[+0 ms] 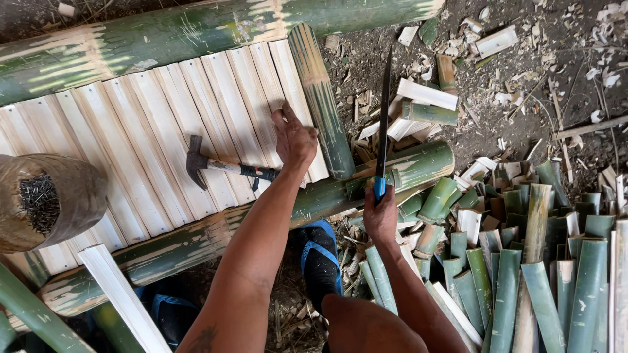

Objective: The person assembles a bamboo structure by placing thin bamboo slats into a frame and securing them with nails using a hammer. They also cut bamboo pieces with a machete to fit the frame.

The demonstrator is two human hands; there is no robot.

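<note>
Most slats (163, 131) already lie side by side across the two poles; the green-skinned slat (322, 98), at 12 o'clock from the foot (320, 258), is the last laid. Left hand (294, 138) presses flat on the slats, fingers spread. Right hand (381, 216) grips the saw (383, 117), blade at the slat. Hammer (219, 165) lies idle; loose slats (543, 281) remain at 3 o'clock.

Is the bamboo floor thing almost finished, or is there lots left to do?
About a dozen pale slats already lie side by side across two green poles. Right now the left hand presses the end slat beside a green slat, while the right hand grips a saw. A hammer rests on the slats. A big pile of split bamboo pieces lies unused.
</note>
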